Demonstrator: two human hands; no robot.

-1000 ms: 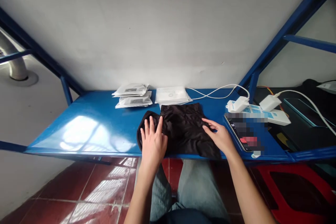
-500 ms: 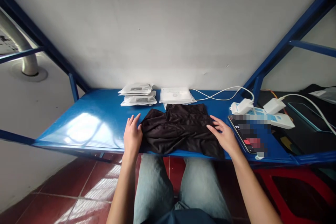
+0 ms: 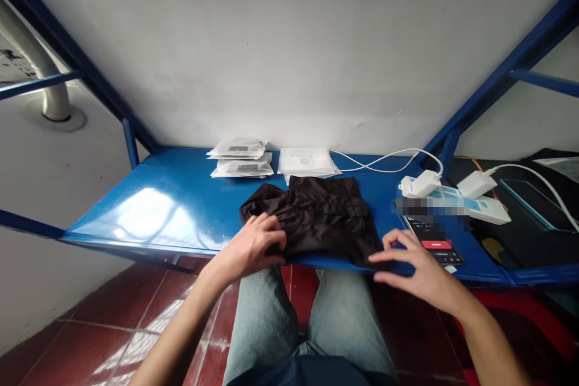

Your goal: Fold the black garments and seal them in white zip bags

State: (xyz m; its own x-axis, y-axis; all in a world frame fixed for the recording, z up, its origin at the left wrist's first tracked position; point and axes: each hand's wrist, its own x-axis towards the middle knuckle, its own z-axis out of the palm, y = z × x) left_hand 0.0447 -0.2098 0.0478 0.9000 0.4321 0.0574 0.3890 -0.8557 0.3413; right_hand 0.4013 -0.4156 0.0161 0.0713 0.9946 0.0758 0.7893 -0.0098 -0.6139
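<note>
A black garment (image 3: 323, 211), rumpled and partly folded, lies on the blue shelf along its front edge. My left hand (image 3: 256, 244) is bent over the garment's front left part, fingers curled and thumb drawn in around the cloth; part of its grip is hidden by the hand itself. At the front right corner of the garment, my right hand (image 3: 416, 265) has its fingers and thumb apart. Its index fingertip is at the cloth's edge, with nothing visible held between index finger and thumb.
White packets (image 3: 242, 163) are stacked by the wall, with flat white packs (image 3: 305, 161) beside them. To the right are a phone (image 3: 436, 244), a power strip (image 3: 486, 208) with plugged-in chargers and white cables (image 3: 384, 170). Blue frame bars (image 3: 479, 90) slope at both sides.
My left hand has moved right onto the garment's front, curling its fingers. My right hand has come down and right, toward the front corner. The cloth's front and left edges have shifted slightly.
</note>
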